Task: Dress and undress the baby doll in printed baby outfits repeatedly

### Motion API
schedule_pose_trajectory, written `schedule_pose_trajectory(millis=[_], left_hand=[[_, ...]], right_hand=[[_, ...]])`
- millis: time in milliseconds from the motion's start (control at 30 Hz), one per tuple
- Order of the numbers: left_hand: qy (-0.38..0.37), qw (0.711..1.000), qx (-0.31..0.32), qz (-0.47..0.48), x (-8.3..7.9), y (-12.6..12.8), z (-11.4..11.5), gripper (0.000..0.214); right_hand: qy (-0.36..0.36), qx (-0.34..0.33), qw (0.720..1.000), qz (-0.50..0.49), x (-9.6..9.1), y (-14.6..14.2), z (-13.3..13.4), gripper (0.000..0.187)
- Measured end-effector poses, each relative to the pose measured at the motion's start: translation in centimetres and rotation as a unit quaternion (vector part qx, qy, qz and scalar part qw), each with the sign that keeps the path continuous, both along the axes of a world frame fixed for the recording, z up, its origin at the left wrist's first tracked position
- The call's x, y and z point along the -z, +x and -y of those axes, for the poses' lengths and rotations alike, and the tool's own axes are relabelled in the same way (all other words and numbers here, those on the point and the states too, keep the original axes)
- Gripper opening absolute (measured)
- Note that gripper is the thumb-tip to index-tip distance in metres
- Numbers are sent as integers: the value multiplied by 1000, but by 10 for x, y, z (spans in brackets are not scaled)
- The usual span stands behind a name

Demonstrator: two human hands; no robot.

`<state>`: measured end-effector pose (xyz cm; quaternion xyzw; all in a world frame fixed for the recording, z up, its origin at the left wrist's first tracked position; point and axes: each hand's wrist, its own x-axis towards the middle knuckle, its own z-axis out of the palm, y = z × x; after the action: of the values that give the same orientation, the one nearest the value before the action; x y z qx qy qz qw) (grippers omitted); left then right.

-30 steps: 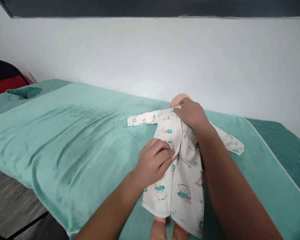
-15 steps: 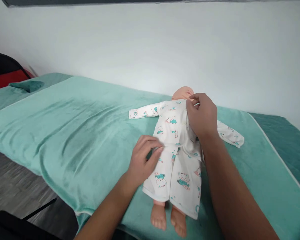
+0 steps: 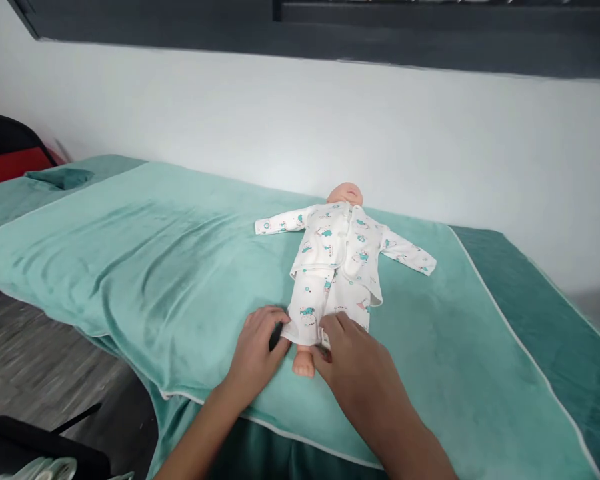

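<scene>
A baby doll lies on its back, its head toward the wall and its feet toward me. It wears a white printed shirt, sleeves spread to both sides, and matching white trousers. My left hand pinches the outer hem of the trouser leg on the left. My right hand has thumb and fingers closing on the inner side of that same hem. One bare foot shows between my hands; the other is hidden behind my right hand.
A light green blanket covers the bed, with darker green cloth at the right. A white wall stands behind. At the far left is a black and red chair. Grey floor shows at lower left.
My right hand has come down from the doll's collar to the trouser hem. My left hand has moved from the waist to the hem. The view has tilted up.
</scene>
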<state>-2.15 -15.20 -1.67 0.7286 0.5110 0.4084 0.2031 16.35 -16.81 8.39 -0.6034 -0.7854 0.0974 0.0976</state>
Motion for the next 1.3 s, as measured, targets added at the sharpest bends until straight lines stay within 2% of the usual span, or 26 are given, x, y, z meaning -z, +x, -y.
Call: schedule_pose_trajectory(millis=[67,167,300,467,633,800,867,933,1033,1100,1200,1300], left_hand=[[-19,999,-1,30,-3,3,0,8],[-58,991,13,118,-8,9,5,10],[-82,977,27,193,-12,17,15,16],[-82,974,12,213,-14,12,21,13],[-57,985,0,163,-4,-7,29,4],[-61,991,20,120,-1,-12,37,8],[-35,993,31,106,-8,-11,37,11],[8,996,24,91,-19,-7,38,16],[79,996,32,35,-39,4,37,22],[113,991,57,-40,-49,15,35,26],[120,978,75,-155,-57,32,27,27],[105,969,78,-212,-57,46,19,25]], right_hand=[[-14,3,999,43,-11,-9,-2,13],[-11,-20,997,73,-17,-18,-2,15],[43,-32,997,49,-2,-20,0,18],[70,-40,996,-48,17,-11,9,22],[73,-58,987,-130,19,-12,20,21],[76,-91,973,-196,17,-1,28,16],[82,-79,963,-244,18,13,33,15],[108,-38,956,-270,23,30,40,17],[150,33,957,-247,42,50,48,28],[148,62,961,-224,58,55,50,33],[151,82,962,-211,78,52,47,30],[179,66,953,-236,85,48,39,19]])
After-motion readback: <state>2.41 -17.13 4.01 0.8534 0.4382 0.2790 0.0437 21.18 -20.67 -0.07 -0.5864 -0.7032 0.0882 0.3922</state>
